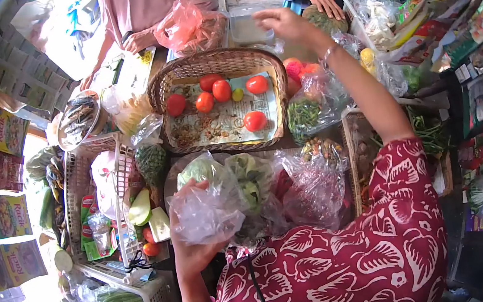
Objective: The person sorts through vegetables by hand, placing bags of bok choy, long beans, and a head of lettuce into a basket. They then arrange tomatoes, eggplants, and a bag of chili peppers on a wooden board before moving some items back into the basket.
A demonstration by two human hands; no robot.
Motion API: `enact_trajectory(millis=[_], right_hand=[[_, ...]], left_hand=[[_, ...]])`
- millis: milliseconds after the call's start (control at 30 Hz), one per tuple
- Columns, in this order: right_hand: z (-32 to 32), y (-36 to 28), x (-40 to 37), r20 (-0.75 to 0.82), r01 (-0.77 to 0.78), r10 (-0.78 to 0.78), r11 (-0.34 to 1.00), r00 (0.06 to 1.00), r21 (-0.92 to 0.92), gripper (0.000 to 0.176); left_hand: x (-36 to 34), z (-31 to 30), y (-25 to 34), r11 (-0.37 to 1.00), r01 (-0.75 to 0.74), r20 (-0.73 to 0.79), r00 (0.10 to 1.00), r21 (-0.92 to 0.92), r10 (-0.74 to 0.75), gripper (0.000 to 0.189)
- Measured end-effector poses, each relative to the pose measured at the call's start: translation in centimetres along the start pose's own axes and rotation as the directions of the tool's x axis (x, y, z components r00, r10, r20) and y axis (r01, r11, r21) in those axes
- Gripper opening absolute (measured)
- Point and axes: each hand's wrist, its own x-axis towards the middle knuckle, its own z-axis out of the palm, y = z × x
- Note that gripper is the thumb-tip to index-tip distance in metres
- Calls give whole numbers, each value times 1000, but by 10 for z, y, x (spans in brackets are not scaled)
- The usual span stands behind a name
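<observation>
Left hand (195, 236) grips a crumpled clear bag (204, 213) just this side of the wicker basket (209, 62), seemingly unfilled. Right hand (285, 22) hovers beyond the basket, fingers loosely spread, holding nothing. The tomatoes (221, 90) lie inside it.

1. plastic bag (204, 216): thin clear film, crinkled, glossy.
2. basket (212, 61): woven cane, rough, matt.
3. liner (231, 121): printed paper, matt.
4. tomatoes (221, 90): smooth, shiny skin.
5. crate (79, 175): white plastic lattice, dull.
6. sleeve (357, 258): printed cloth, matt.
</observation>
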Motion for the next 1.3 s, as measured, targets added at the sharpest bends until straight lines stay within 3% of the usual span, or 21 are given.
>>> enact_trajectory(millis=[67, 133, 200, 233, 267, 300, 333, 400, 467, 533, 600, 633, 733, 800, 867, 933, 1067, 1133, 1200, 1233, 1300], right_hand=[[-26, 77, 43, -34, -113, 114, 993, 993, 29, 25], [-45, 135, 71, -11, -354, 355, 927, 935, -128, 16], [-40, 155, 78, -60, -410, 406, 904, 912, -120, 15], [-35, 168, 84, -118, -474, 462, 874, 879, -107, 17], [-20, 207, 99, -213, -426, 441, 897, 872, 114, 27], [-14, 218, 114, -75, -391, 389, 920, 918, -23, 21], [-8, 210, 120, 72, -330, 343, 932, 937, -153, 16], [3, 189, 119, 13, -441, 467, 844, 884, -305, 18], [-4, 182, 103, 42, -455, 453, 888, 891, 62, 22], [-15, 174, 92, -63, -442, 457, 880, 887, 172, 28], [-35, 140, 71, 227, -365, 453, 866, 862, -341, 40], [-32, 139, 62, 274, -334, 449, 864, 850, -377, 50], [-12, 146, 39, 310, -244, 418, 848, 854, -471, 42], [-11, 154, 34, 273, -194, 363, 847, 891, -494, 29], [-21, 181, 39, -49, -53, 33, 867, 998, -495, 17], [-49, 178, 41, -191, -222, 153, 878, 970, -424, 15], [-59, 170, 43, -62, -254, 247, 927, 967, -276, 24], [-32, 172, 44, 122, -112, 171, 916, 978, -386, 34], [5, 187, 35, 118, 51, 19, 826, 993, -561, 38], [10, 165, 28, 132, -115, 219, 833, 967, -542, 32], [2, 152, 31, 96, -120, 198, 844, 975, -523, 28]], left_hand=[[-2, -6, -8, 979, -204, -113, 973, -27, 200, 79], [-10, -18, -18, 982, -157, -202, 964, 103, 175, 83], [-17, -36, -41, 982, -106, -474, 864, 156, 169, 81], [-22, -42, -51, 981, -108, -484, 857, 161, 174, 81], [-29, -46, -60, 986, -29, -579, 806, 165, 121, 78], [-33, -51, -71, 986, 51, -666, 743, 159, 69, 77], [-36, -58, -87, 985, 54, -671, 739, 161, 69, 77], [-44, -69, -112, 982, 111, -679, 734, 150, 21, 68], [-32, -43, -101, 961, 109, -705, 701, 253, 106, 63], [-42, -23, -87, 948, 49, -674, 715, 314, 186, 63], [-63, -7, -74, 932, -27, -610, 749, 360, 257, 63], [-72, 0, -68, 924, -64, -577, 764, 376, 288, 62], [-87, 5, -66, 914, -93, -541, 781, 394, 312, 62], [-85, -2, -77, 914, -49, -561, 775, 404, 290, 62], [-82, -15, -92, 909, 17, -591, 765, 416, 256, 62], [-76, -25, -102, 904, 66, -609, 759, 423, 230, 62], [-69, -37, -114, 884, 106, -601, 770, 456, 217, 61], [-67, -39, -117, 872, 119, -589, 779, 475, 215, 61], [-65, -40, -119, 857, 124, -574, 788, 501, 221, 61], [-65, -40, -121, 849, 127, -567, 793, 513, 224, 61], [-64, -40, -123, 833, 131, -551, 802, 538, 230, 60]])
